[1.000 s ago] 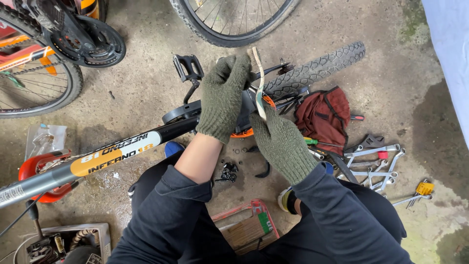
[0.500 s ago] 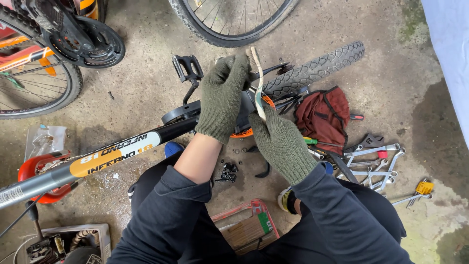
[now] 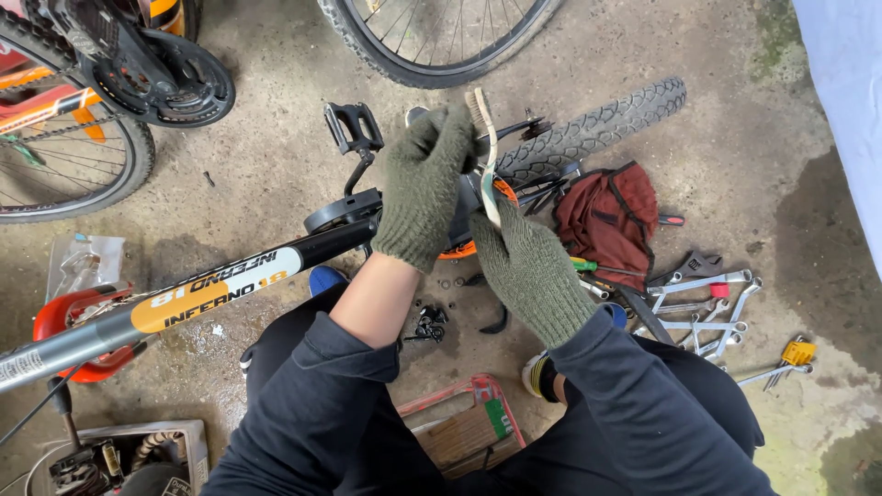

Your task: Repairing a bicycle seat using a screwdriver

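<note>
Both my hands wear green knitted gloves. My right hand [image 3: 531, 268] grips the lower end of a pale brush [image 3: 482, 138] that stands upright over the rear part of a bicycle lying on the ground. My left hand [image 3: 423, 184] is closed over the bicycle's parts just left of the brush, with its fingertips against the bristle end. The bicycle's black frame [image 3: 276, 262] with a white and orange band runs off to the lower left. Its knobbly tyre [image 3: 597, 129] lies beyond my hands, and a black pedal [image 3: 351, 124] sticks up to the left.
A dark red cloth bag [image 3: 606, 216] and several wrenches [image 3: 703, 298] lie on the concrete to the right. Another bicycle's chainring [image 3: 175, 83] and a wheel [image 3: 441, 37] are at the top. A red-edged wooden box [image 3: 464, 427] sits between my knees.
</note>
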